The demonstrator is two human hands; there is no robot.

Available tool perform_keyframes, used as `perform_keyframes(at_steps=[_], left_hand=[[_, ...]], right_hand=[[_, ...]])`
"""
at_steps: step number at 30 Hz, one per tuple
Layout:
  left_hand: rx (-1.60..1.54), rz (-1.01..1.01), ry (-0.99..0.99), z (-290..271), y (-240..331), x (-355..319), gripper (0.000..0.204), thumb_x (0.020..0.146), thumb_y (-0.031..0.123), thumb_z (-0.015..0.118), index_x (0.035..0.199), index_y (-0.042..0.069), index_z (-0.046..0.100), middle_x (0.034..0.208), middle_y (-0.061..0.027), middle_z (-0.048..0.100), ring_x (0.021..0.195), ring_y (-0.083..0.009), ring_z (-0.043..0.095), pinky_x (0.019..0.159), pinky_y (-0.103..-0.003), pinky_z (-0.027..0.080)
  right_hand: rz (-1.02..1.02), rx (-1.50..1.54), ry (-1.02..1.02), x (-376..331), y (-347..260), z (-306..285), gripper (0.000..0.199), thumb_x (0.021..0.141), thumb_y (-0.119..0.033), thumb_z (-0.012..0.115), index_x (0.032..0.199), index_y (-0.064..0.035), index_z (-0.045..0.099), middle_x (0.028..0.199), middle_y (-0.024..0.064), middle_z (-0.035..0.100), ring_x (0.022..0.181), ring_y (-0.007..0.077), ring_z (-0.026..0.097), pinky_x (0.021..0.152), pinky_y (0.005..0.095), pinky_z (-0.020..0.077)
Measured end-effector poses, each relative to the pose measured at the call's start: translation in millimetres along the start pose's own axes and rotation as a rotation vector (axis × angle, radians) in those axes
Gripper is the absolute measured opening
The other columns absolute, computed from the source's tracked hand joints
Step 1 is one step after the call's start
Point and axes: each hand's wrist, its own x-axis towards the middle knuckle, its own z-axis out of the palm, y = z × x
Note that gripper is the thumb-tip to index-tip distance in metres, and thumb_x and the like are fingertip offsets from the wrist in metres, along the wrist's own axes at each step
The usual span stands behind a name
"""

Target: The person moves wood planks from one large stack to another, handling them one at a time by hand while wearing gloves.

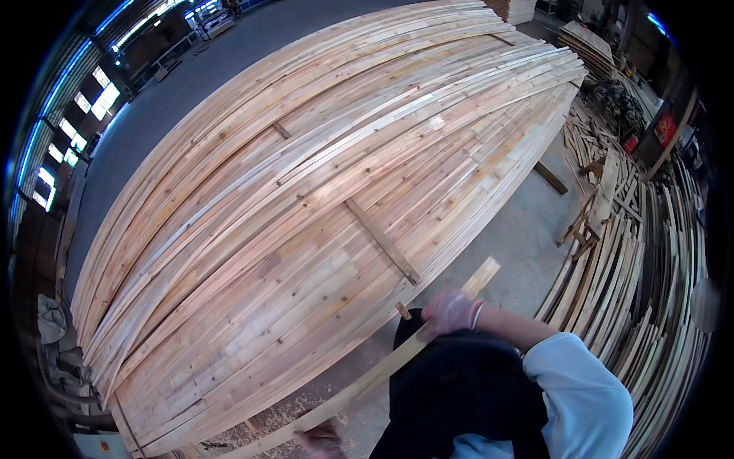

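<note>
Long wood strip held in both hands beside the big plank stack.

The strip runs slantwise from lower left to upper right, over the concrete floor and just beside the stack. The right hand, gloved, grips it near its upper end; the left hand, blurred at the lower edge, closes on its lower part. More loose strips lie piled to the right.

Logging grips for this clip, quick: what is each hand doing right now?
Left hand: blurred at the lower edge, closed on the long wooden strip.
Right hand: gloved, closed on the same strip further up.
</note>
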Motion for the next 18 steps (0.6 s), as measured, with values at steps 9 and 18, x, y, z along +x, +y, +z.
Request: perform_keyframes(at_steps=[9, 18], left_hand=[[0.234, -0.500, -0.041, 30, -116, -15, 0.047, 0.089, 0.033, 0.062, 0.125, 0.004, 0.053, 0.090, -0.0083, 0.062, 0.080, -0.0213, 0.060, 0.078, -0.040, 0.051], [0.622, -0.249, 0.461, -79, -49, 16, 0.050, 0.090, 0.054, 0.048, 0.123, 0.016, 0.055, 0.121, -0.0111, 0.059, 0.103, -0.0267, 0.057, 0.081, -0.046, 0.048]], right_hand=[[-0.527, -0.101, 0.135, 33, -60, -11, 0.037, 0.079, -0.040, 0.064, 0.101, -0.0104, 0.059, 0.096, 0.0114, 0.065, 0.091, 0.0315, 0.063, 0.079, 0.0428, 0.0501], [-0.437, -0.045, 0.464, 55, 83, -133, 0.043, 0.076, -0.041, 0.066, 0.106, -0.0112, 0.059, 0.096, 0.0113, 0.062, 0.095, 0.0313, 0.059, 0.086, 0.0434, 0.0452]])
